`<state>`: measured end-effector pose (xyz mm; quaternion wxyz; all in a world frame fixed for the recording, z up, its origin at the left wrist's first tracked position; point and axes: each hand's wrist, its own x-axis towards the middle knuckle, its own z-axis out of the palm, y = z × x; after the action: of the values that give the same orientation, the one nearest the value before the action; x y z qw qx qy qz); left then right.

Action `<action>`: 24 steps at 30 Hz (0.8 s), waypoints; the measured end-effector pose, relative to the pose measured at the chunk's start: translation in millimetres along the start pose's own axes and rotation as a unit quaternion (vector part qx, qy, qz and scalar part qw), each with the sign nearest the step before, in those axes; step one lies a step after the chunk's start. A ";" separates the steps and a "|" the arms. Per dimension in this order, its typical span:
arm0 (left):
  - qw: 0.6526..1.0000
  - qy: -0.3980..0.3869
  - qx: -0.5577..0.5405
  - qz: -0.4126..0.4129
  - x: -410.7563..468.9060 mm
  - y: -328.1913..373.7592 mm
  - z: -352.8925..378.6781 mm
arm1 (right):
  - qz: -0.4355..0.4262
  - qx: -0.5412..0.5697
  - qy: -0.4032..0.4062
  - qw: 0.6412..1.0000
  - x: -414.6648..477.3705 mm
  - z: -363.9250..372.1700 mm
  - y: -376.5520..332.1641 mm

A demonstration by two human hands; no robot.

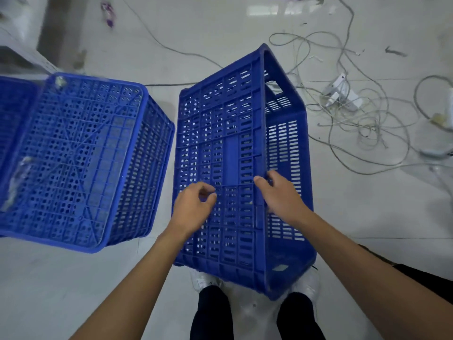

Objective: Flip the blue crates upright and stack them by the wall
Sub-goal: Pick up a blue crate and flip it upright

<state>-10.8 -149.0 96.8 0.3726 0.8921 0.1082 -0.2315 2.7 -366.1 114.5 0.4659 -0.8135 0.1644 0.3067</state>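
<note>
A blue slatted crate [228,143] stands tipped on its side in front of my feet, one long side wall facing up and its open mouth turned to the right. My right hand [277,192] grips the crate's upper rim edge, thumb on top and fingers curled over it. My left hand [193,204] hovers at the same upward-facing wall with its fingers loosely curled; whether it touches the plastic is unclear. A second blue crate [73,155] lies upside down to the left, its ribbed bottom facing up. The edge of another blue crate [12,119] shows at the far left.
Tangled grey cables [362,114] and a white power strip [340,94] lie on the pale tiled floor to the right. A white wall base [22,52] stands at the upper left. My white shoes [203,282] are just under the crate's near end.
</note>
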 end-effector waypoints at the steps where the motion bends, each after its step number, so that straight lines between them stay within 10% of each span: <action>1: 1.000 -0.011 -0.017 0.019 -5.2 9.0 -1.8 | 0.006 0.009 -0.014 1.000 1.1 5.4 -6.6; 24: 0.986 0.012 0.143 -0.081 17.3 -60.7 -32.0 | 0.130 -0.023 -0.093 0.987 49.8 55.8 15.6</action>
<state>-7.3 -83.3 70.6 0.2198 0.9271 0.1504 -0.2636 12.5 -325.2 50.7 0.4165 -0.7638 0.2175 0.4425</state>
